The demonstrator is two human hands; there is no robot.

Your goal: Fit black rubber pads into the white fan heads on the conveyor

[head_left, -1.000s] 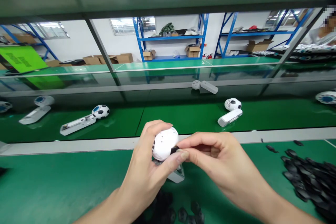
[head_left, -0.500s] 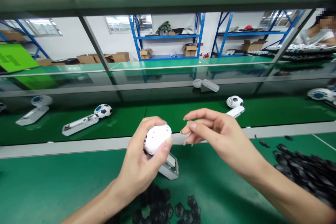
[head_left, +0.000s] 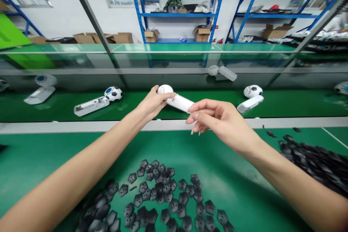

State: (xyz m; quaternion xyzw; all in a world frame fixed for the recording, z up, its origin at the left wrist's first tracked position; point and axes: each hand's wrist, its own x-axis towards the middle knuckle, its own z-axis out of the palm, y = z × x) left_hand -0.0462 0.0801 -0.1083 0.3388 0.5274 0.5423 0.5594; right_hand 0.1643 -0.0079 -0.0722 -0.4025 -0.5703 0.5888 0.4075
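left hand [head_left: 153,103]: grip was closed around a white ball-headed plastic handle [head_left: 179,103], held above the green tabletop [head_left: 49,166]. right hand [head_left: 217,119]: grip was loosely parted, empty, just beside the handle's end. dark hexagonal pieces [head_left: 183,198] lay below.

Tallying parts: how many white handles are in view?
4 white handles: one in the left hand, three on the far green belt. A fifth beyond may be a reflection; others may be hidden.
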